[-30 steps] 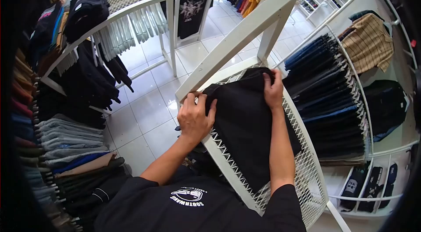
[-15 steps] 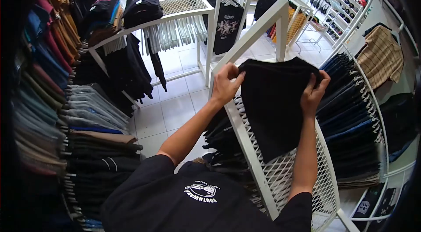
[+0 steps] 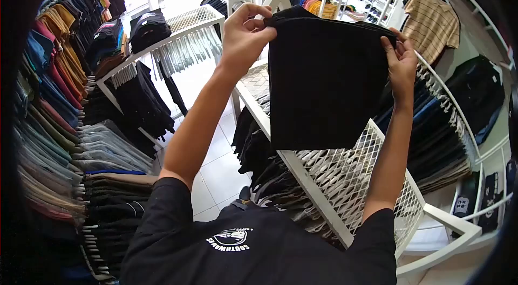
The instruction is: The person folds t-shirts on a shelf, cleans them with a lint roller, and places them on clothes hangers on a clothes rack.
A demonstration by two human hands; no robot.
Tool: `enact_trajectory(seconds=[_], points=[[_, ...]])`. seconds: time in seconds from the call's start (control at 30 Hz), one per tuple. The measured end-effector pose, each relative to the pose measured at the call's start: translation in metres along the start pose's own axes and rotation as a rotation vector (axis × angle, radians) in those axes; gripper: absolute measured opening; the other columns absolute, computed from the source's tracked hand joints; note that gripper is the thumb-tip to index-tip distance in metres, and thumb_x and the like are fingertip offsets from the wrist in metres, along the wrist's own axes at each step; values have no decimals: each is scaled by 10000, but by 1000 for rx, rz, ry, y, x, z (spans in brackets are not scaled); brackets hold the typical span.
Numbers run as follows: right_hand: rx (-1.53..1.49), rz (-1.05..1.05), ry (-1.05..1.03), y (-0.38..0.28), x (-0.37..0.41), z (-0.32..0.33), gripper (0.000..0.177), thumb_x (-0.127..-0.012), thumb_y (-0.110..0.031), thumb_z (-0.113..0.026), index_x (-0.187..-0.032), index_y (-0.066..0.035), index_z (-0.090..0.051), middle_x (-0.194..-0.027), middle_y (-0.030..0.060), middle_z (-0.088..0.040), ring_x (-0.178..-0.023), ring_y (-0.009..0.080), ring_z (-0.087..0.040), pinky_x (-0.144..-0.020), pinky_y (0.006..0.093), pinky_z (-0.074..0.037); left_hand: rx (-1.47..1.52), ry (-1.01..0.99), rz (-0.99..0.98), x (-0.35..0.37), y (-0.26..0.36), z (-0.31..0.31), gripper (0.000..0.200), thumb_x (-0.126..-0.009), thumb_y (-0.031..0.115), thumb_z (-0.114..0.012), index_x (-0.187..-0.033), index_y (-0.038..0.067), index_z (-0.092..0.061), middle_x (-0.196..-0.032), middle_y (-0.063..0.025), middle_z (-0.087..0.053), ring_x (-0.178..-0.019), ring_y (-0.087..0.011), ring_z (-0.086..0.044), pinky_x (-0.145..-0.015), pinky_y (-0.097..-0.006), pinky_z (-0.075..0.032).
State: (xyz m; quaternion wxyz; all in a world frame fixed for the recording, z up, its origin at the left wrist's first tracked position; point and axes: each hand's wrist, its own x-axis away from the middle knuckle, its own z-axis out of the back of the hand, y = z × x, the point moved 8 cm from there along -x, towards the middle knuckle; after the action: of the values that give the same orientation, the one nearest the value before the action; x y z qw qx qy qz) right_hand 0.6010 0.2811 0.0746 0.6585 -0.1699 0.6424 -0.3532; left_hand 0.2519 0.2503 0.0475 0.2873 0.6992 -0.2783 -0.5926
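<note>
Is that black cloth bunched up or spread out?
Spread out: the cloth hangs between the left hand and right hand, each at a top corner.

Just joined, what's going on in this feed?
A person in a clothing shop is holding up a black garment by its top edge, the left hand at one corner and the right hand at the other. The cloth hangs in front of a white rack with a mesh top. Clothes hang around it, including a striped shirt on the wall side. Whether the garment is folded is hard to tell.
</note>
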Motion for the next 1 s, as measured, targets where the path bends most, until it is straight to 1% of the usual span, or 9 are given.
enact_trajectory(seconds=[0.23, 0.37, 0.5, 0.57, 0.7, 0.83, 0.9, 0.93, 1.0], points=[[213, -64, -97, 91, -36, 3, 269, -946, -137, -750, -1182, -16, -702, -939, 4, -704, -754, 48, -561, -692, 223, -460, -150, 6, 20, -68, -64, -21, 371, -749, -10, -719, -1107, -22, -622, -1015, -107, -659, -849, -123, -643, -707, -247, -547], [149, 71, 27, 51, -39, 16, 227, -954, -101, -724, -1170, -43, -688, -925, -7, -695, -724, 43, -532, -682, 230, -457, -270, -5, -323, -86, -25, -36, 410, -751, -59, -674, -1152, -12, -604, -1053, -104, -666, -885, -127, -648, -737, -250, -541], [116, 22, -181, 29, 5, 29, 222, -921, -30, -717, -1133, -41, -652, -959, -20, -660, -808, 37, -554, -746, 215, -466, -538, -95, -603, -9, 25, -51, 333, -779, -94, -580, -1086, 8, -659, -1017, -93, -676, -900, -141, -664, -808, -269, -519], [55, -207, -415, 53, 50, 34, 239, -865, 10, -729, -1079, -55, -641, -908, -29, -620, -806, 64, -575, -748, 251, -493, -497, -230, -557, 47, 13, -49, 334, -762, -131, -523, -1017, 6, -689, -959, -99, -689, -844, -156, -680, -765, -286, -533], [250, -702, -890, 128, 150, 43, 414, -796, -209, -876, -1118, 4, -727, -1100, 136, -745, -916, 187, -711, -857, 352, -574, -376, -498, 14, 162, -71, -27, 395, -764, -151, -438, -1008, 3, -707, -806, -137, -702, -704, -207, -687, -690, -321, -551], [383, -683, -723, 188, 168, 41, 405, -875, -299, -813, -1121, 11, -726, -1008, 130, -756, -889, 180, -703, -798, 334, -555, -298, -303, 321, 200, -116, -14, 328, -822, -85, -449, -1017, -12, -702, -802, -151, -697, -746, -223, -706, -721, -336, -560], [374, -600, -581, 230, 168, 34, 437, -909, -333, -774, -1128, 39, -712, -989, 135, -755, -895, 184, -705, -799, 322, -549, -617, -73, 315, 199, -120, -2, 255, -871, -14, -519, -1032, -6, -717, -838, -103, -700, -764, -149, -687, -703, -298, -537], [400, -634, -539, 244, 172, 29, 467, -902, -376, -771, -1129, 28, -715, -993, 142, -757, -906, 206, -713, -807, 333, -550, -732, -42, 392, 199, -118, -4, 255, -949, 226, -631, -1049, 11, -726, -898, -128, -720, -785, -217, -712, -719, -348, -545], [537, -675, -471, 260, 177, 17, 518, -877, -462, -767, -1128, -10, -726, -1013, 163, -757, -940, 275, -724, -834, 373, -551, -883, -112, 484, 200, -131, -8, 360, -952, 355, -634, -1057, 22, -724, -925, -147, -728, -822, -270, -725, -754, -396, -554]])
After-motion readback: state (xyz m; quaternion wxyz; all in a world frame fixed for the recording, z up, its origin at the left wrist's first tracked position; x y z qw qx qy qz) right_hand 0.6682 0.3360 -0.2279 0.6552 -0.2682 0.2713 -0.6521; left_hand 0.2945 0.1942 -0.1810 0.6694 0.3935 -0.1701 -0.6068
